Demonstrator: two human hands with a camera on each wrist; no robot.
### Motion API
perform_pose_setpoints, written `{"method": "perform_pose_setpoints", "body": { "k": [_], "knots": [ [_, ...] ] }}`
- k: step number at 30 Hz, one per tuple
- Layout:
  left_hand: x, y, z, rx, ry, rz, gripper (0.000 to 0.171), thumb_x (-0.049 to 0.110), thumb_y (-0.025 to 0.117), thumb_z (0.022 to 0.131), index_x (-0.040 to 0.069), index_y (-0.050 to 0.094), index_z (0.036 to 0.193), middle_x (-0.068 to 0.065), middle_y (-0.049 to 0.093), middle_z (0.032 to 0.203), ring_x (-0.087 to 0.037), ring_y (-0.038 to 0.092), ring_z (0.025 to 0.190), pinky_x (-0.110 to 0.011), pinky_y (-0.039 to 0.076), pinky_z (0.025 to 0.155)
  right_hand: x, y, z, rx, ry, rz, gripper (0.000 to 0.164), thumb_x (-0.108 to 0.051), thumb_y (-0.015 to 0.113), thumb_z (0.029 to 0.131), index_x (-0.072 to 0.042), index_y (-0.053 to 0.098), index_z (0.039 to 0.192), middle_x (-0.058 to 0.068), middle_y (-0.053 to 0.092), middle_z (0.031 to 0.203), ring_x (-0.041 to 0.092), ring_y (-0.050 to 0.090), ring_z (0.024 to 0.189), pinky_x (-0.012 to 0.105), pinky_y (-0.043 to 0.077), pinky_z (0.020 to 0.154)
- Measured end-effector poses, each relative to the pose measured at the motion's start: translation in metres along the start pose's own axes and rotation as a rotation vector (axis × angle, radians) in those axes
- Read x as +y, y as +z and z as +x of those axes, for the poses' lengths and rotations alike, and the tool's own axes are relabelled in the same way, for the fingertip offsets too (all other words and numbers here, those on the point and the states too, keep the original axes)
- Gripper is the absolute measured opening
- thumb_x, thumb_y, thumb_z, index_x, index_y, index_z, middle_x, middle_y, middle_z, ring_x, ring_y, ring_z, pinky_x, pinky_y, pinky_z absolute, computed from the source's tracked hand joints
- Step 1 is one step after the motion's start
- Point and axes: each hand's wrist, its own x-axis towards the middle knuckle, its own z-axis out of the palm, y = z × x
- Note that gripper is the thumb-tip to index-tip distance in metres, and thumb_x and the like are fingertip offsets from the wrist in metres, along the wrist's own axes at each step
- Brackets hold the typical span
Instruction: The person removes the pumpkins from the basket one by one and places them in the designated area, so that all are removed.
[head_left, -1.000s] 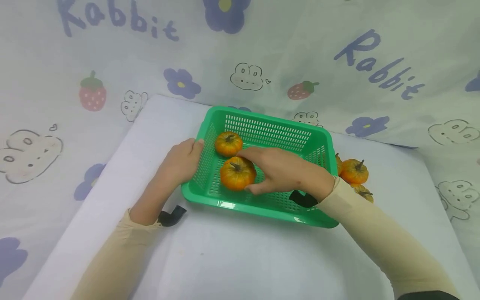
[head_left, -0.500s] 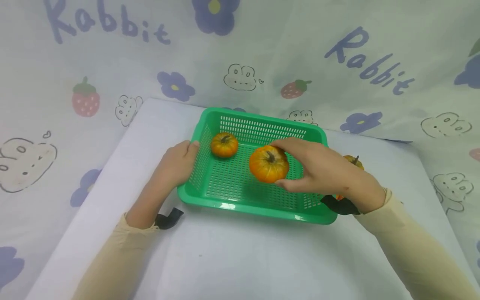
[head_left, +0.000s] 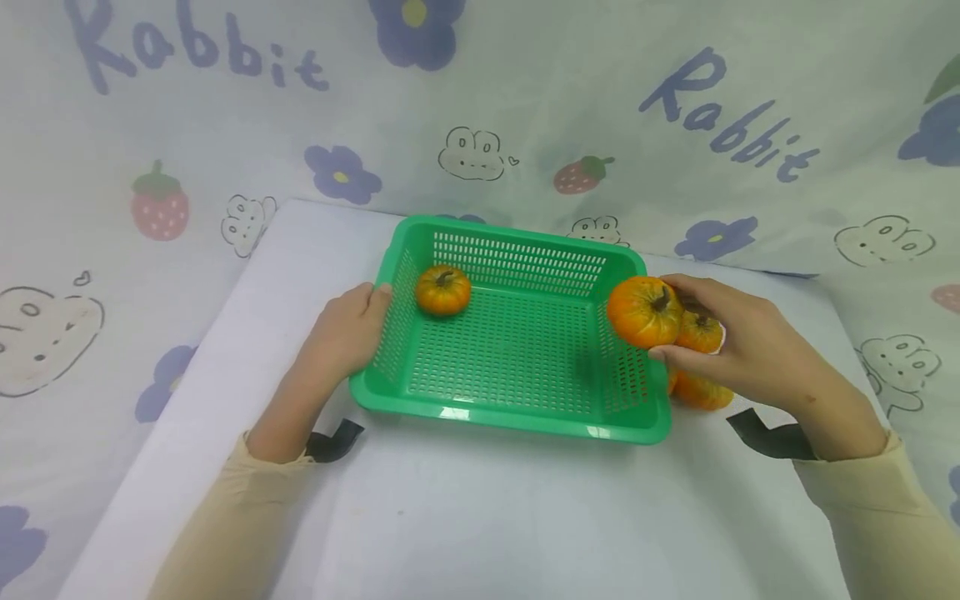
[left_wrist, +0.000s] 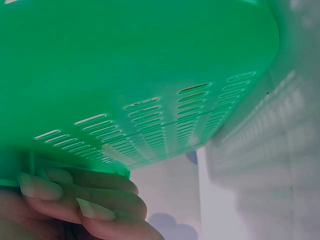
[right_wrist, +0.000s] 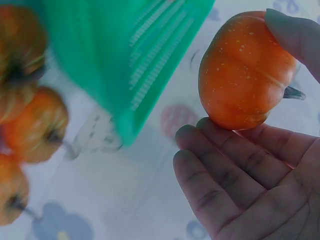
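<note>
My right hand [head_left: 757, 350] pinches a small orange pumpkin [head_left: 639, 313] between thumb and fingers, raised over the right rim of a green plastic basket [head_left: 510, 424]. In the right wrist view the same pumpkin [right_wrist: 245, 72] shows its smooth side, the thumb on one side and fingertips on the other. My left hand [head_left: 343, 333] grips the basket's left rim; the left wrist view shows its fingers [left_wrist: 115, 200] curled beneath the rim. Inside the basket, a second pumpkin [head_left: 442, 291] sits in the far left corner.
Several more pumpkins [head_left: 703, 392] lie on the white table [head_left: 480, 517] just outside the basket's right wall, partly hidden by the held one and the right hand. Behind the table hangs a printed cloth [head_left: 540, 92] with rabbits, flowers and strawberries.
My right hand has lifted the pumpkin from inside the basket and carried it right to over the right rim. The left hand keeps its grip on the left rim.
</note>
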Motion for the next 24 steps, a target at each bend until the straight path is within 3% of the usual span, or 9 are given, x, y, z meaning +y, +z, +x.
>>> {"method": "perform_pose_setpoints", "body": {
  "k": [4,5,10,13,24],
  "knots": [
    [0.001,0.000,-0.001,-0.005,-0.003,-0.005,0.060,0.055,0.018,0.112,0.005,0.052,0.113,-0.015,0.055,0.090,-0.027,0.057,0.073,-0.035,0.052,0.061,0.020,-0.003,-0.020,0.041,0.078,-0.010,0.084,-0.027,0.094,0.080,-0.015,0.052,0.152,0.011,0.061,0.143,0.039,0.064,0.121,0.062,0.048,0.097],
    [0.001,0.000,-0.001,-0.005,-0.004,-0.005,0.060,0.055,0.018,0.112,0.005,0.052,0.113,-0.015,0.055,0.090,-0.027,0.057,0.073,-0.035,0.052,0.061,0.025,-0.004,-0.025,0.050,0.097,-0.012,0.085,-0.028,0.094,0.080,-0.016,0.051,0.153,0.011,0.061,0.144,0.041,0.064,0.122,0.056,0.049,0.101],
    [0.001,-0.001,0.000,0.002,0.001,0.005,0.060,0.055,0.018,0.112,0.006,0.052,0.112,-0.015,0.055,0.090,-0.027,0.056,0.074,-0.036,0.051,0.062,0.048,-0.007,-0.043,0.079,0.192,-0.013,0.088,-0.029,0.092,0.083,-0.017,0.046,0.157,0.018,0.057,0.148,0.052,0.059,0.123,0.064,0.047,0.099],
    [0.000,-0.001,0.000,0.005,0.006,0.003,0.060,0.055,0.018,0.112,0.005,0.052,0.112,-0.015,0.055,0.089,-0.027,0.056,0.074,-0.036,0.051,0.062,0.062,-0.007,-0.050,0.073,0.260,-0.013,0.089,-0.031,0.089,0.086,-0.012,0.042,0.159,0.026,0.052,0.150,0.058,0.055,0.124,0.075,0.043,0.092],
    [-0.001,-0.001,0.000,0.009,0.010,0.005,0.061,0.056,0.018,0.112,0.006,0.052,0.110,-0.014,0.055,0.088,-0.027,0.056,0.073,-0.037,0.051,0.061,0.111,0.000,-0.076,0.004,0.476,-0.030,0.095,-0.044,0.075,0.097,0.005,0.024,0.161,0.040,0.038,0.152,0.067,0.048,0.123,0.079,0.041,0.091]
  ]
}}
